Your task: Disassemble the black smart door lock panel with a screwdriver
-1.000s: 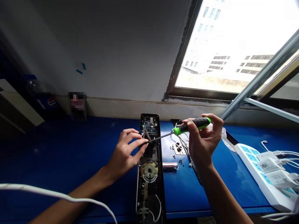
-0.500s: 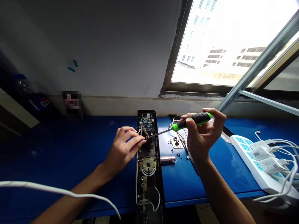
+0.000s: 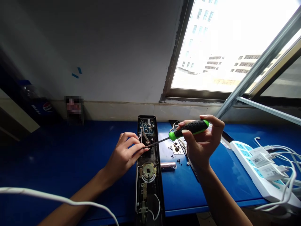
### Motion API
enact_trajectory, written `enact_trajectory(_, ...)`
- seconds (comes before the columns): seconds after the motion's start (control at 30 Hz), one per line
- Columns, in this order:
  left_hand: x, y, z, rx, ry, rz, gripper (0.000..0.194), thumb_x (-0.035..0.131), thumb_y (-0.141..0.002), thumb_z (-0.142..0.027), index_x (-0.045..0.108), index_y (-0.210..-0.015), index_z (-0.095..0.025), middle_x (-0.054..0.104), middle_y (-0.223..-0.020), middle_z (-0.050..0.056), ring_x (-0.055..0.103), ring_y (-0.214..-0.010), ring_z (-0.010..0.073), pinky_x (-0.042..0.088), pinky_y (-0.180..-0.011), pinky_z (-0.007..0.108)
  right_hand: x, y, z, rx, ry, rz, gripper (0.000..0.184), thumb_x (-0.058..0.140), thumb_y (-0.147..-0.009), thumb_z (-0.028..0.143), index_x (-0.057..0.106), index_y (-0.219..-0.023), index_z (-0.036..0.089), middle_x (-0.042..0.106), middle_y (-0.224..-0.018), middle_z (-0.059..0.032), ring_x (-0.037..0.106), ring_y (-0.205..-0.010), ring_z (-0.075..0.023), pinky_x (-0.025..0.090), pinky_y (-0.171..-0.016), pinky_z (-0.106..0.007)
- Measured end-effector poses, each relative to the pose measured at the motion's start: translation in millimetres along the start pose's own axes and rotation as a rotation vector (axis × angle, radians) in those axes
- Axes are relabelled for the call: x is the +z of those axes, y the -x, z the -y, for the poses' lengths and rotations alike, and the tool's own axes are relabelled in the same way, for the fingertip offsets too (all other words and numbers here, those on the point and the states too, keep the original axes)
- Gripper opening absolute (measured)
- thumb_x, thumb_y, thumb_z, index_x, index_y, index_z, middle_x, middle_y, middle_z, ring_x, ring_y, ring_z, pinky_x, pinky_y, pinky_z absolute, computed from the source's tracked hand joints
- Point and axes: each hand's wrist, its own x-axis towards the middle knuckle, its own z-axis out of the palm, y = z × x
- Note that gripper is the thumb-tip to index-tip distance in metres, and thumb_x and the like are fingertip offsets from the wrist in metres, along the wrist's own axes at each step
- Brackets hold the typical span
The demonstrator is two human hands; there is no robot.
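A long black casing (image 3: 138,166) lies open on the blue table, showing a circuit board (image 3: 146,129), grey-white wires and a round metal part (image 3: 149,170). My right hand (image 3: 207,138) grips the black and green handle of a screwdriver (image 3: 190,127). Its shaft slants down to the left across the casing. My left hand (image 3: 125,153) is over the casing's left edge, thumb and fingers pinched at the screwdriver's tip. Whatever sits between those fingertips is too small to make out.
Right of the casing lie small dark screws (image 3: 179,161), a square metal plate (image 3: 177,148) and a pinkish wrapped cylinder (image 3: 168,166). A white power strip (image 3: 246,169) with plugged-in chargers stands farther right. One white cable (image 3: 58,197) crosses the lower left foreground.
The screwdriver tip and my left fingertips have shifted slightly left and toward me over the casing. My right hand has moved a little left with the handle. The whole view has tilted slightly.
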Motion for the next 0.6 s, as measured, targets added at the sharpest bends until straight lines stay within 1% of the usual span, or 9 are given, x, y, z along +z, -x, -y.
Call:
enact_trajectory(0.13, 0.9, 1, 0, -0.013, 0.014, -0.002, 0.008, 0.072, -0.093, -0.017, 0.072, -0.100, -0.020, 0.068, -0.085, 0.003, 0.058, -0.098, 0.0224, 0.053, -0.085, 0.038, 4, -12, 6, -0.082, 0.033, 0.085, 0.061, 0.085, -0.076, 0.015, 0.056, -0.126, 0.033, 0.075, -0.089, 0.0051, 0.077, -0.074, -0.0184, 0.068, -0.066, -0.034)
enact_trajectory(0.27, 1.6, 1, 0, -0.042, 0.028, -0.016, 0.008, 0.073, -0.093, -0.018, 0.071, -0.100, -0.020, 0.068, -0.085, 0.003, 0.057, -0.098, 0.0222, 0.053, -0.084, 0.037, 16, -28, 14, -0.153, 0.060, 0.168, 0.065, 0.089, -0.072, 0.012, 0.062, -0.127, 0.032, 0.073, -0.094, 0.0029, 0.077, -0.079, -0.0188, 0.068, -0.066, -0.032)
enact_trajectory(0.37, 2.4, 1, -1, -0.086, 0.015, -0.071, 0.005, 0.073, -0.093, -0.018, 0.071, -0.097, -0.020, 0.067, -0.082, 0.003, 0.057, -0.098, 0.0218, 0.054, -0.084, 0.037, 26, -39, 20, -0.146, 0.112, 0.275, 0.064, 0.083, -0.079, 0.015, 0.060, -0.136, 0.032, 0.074, -0.106, -0.0011, 0.078, -0.089, -0.0218, 0.070, -0.074, -0.038)
enact_trajectory(0.43, 3.2, 2, -1, -0.120, -0.015, -0.104, 0.002, 0.072, -0.094, -0.019, 0.070, -0.094, -0.020, 0.066, -0.081, 0.002, 0.057, -0.098, 0.0221, 0.054, -0.084, 0.038, 32, -45, 24, -0.120, 0.117, 0.394, 0.066, 0.076, -0.085, 0.015, 0.053, -0.144, 0.033, 0.075, -0.112, -0.0019, 0.077, -0.099, -0.0240, 0.070, -0.080, -0.041)
enact_trajectory(0.5, 4.1, 3, -1, -0.145, -0.042, -0.118, 0.002, 0.071, -0.095, -0.020, 0.070, -0.093, -0.020, 0.066, -0.082, 0.003, 0.057, -0.096, 0.0222, 0.053, -0.083, 0.039, 38, -48, 25, -0.109, 0.083, 0.478, 0.071, 0.072, -0.086, 0.013, 0.047, -0.149, 0.034, 0.075, -0.114, -0.0015, 0.077, -0.103, -0.0245, 0.071, -0.083, -0.041)
enact_trajectory(0.53, 4.4, 4, 0, -0.150, -0.050, -0.120, 0.002, 0.070, -0.095, -0.020, 0.070, -0.094, -0.020, 0.066, -0.082, 0.003, 0.057, -0.095, 0.0221, 0.053, -0.083, 0.039, 40, -49, 25, -0.118, 0.070, 0.484, 0.073, 0.073, -0.086, 0.012, 0.046, -0.150, 0.034, 0.075, -0.114, -0.0016, 0.077, -0.101, -0.0243, 0.071, -0.082, -0.041)
enact_trajectory(0.6, 4.5, 5, 1, -0.147, -0.052, -0.121, 0.001, 0.070, -0.096, -0.021, 0.070, -0.096, -0.021, 0.066, -0.083, 0.003, 0.057, -0.094, 0.0220, 0.053, -0.083, 0.040, 43, -49, 24, -0.154, 0.073, 0.450, 0.074, 0.075, -0.084, 0.012, 0.047, -0.149, 0.035, 0.074, -0.118, -0.0027, 0.078, -0.097, -0.0242, 0.072, -0.079, -0.041)
